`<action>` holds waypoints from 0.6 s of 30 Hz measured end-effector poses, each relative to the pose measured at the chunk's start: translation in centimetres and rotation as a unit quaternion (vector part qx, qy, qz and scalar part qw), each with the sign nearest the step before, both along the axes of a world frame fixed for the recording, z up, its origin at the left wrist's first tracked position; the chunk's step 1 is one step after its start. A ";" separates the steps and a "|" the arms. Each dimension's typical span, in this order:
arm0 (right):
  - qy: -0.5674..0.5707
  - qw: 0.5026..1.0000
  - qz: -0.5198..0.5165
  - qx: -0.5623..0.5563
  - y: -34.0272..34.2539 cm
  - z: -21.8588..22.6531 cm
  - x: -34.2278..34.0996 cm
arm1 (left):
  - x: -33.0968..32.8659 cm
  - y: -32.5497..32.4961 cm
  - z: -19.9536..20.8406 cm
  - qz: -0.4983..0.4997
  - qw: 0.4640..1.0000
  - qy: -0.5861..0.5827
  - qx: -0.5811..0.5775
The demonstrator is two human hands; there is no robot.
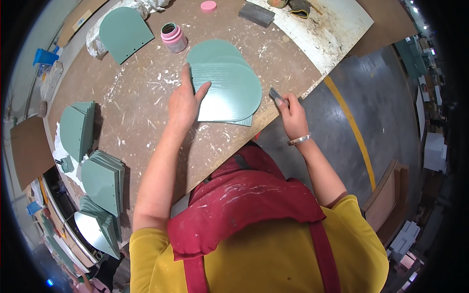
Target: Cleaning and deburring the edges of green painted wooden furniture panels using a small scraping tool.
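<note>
A green panel point(227, 93) with one rounded end lies overlapping a second green panel point(212, 49) of the same kind at the front of the table. My left hand point(184, 103) grips the upper panel at its left edge, thumb over the glossy face and index finger along the side. Off the panel's right side, past the table edge, my right hand point(293, 118) is closed on a small flat dark-grey piece point(275, 94). Its exact kind is too small to make out. The two hands are apart.
An uncapped pink jar point(175, 40), its pink lid point(208, 6) and a grey block point(256, 15) are farther back. Another green panel point(124, 33) leans at the back left. Stacked panels point(102, 178) stand along the left. A stained white board point(327, 31) covers the far right corner.
</note>
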State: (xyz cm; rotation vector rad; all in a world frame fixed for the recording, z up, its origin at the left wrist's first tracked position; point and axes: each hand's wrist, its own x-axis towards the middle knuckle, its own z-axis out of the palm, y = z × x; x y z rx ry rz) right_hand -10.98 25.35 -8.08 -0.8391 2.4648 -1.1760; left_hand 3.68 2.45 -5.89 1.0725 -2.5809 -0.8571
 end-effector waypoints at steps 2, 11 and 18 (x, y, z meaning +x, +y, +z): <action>-0.007 0.999 0.017 -0.042 -1.1 1.3 -0.2 | -0.1 0.1 0.3 0.007 1.000 -0.007 0.009; -0.012 1.000 0.015 0.004 0.8 1.7 0.0 | 0.1 0.4 0.0 0.041 0.999 -0.005 0.028; -0.125 0.981 0.071 -0.131 -0.3 2.0 -2.1 | -1.1 -0.9 1.4 0.098 0.991 0.070 0.051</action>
